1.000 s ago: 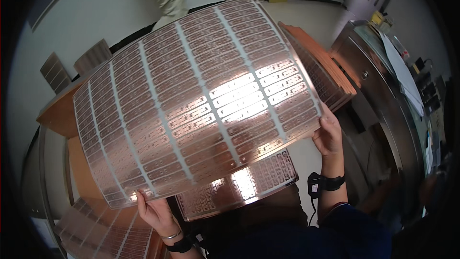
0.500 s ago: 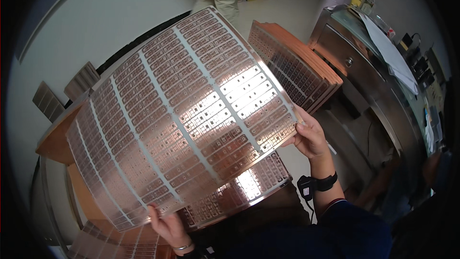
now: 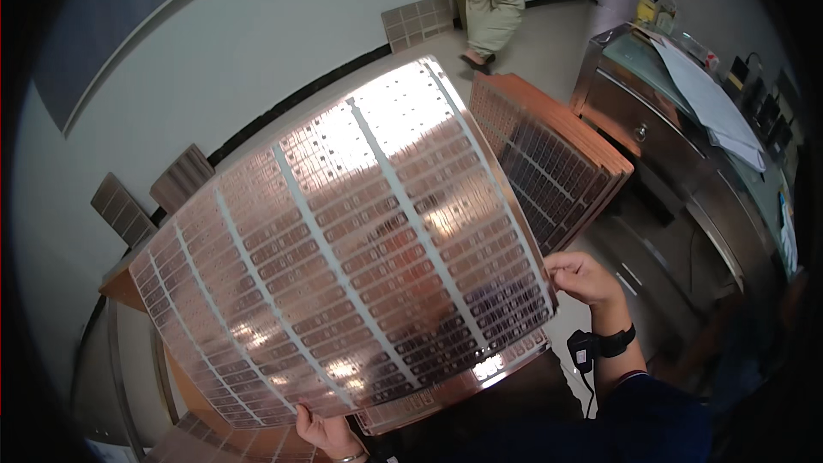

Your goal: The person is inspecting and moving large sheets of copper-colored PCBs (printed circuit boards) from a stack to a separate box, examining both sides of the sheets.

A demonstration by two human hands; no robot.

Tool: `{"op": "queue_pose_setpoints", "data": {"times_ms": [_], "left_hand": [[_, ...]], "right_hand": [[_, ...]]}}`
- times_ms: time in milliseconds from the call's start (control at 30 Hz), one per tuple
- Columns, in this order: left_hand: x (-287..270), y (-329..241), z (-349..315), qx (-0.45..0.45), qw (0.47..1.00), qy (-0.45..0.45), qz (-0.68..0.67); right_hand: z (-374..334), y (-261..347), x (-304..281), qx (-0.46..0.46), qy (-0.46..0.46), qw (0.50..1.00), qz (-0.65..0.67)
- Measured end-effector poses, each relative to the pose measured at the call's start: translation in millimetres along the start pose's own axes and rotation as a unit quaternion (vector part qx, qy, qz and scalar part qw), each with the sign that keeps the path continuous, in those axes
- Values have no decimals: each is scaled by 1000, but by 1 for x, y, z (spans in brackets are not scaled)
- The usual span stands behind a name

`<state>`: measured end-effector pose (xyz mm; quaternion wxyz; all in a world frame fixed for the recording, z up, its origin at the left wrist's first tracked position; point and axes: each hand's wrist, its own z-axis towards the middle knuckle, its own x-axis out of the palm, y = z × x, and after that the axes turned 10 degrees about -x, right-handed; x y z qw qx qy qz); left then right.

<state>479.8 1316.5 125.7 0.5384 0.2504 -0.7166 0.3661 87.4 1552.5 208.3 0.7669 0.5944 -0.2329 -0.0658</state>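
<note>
A large copper-coloured circuit panel (image 3: 343, 249), printed with rows of small patterns, is held up in front of me and bows slightly. My left hand (image 3: 324, 431) grips its lower edge from beneath. My right hand (image 3: 583, 277) pinches its right edge, a black band on the wrist. Just under the raised panel lies another copper panel (image 3: 480, 377), only its lower edge showing.
A stack of similar copper panels (image 3: 557, 163) rests on an orange board to the right. A steel cabinet (image 3: 677, 146) with papers on top stands at far right. More panels (image 3: 150, 193) lean on the white wall. A person in beige trousers (image 3: 493, 0) walks at the top.
The raised panel has swung down and left and tilted more toward me, with glare shifting to its upper part. The walking person has moved farther right.
</note>
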Motion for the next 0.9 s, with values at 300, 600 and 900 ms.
{"op": "queue_pose_setpoints", "data": {"times_ms": [300, 600, 900], "left_hand": [[4, 2, -13, 31, 978, -130, 158], [-2, -4, -11, 12, 984, -131, 116], [-20, -19, 0, 72, 989, -63, 110]], "right_hand": [[3, 32, 5, 30, 100, 975, -195], [3, 33, 1, 10, 160, 963, -219], [56, 8, 37, 62, 37, 995, 71]]}}
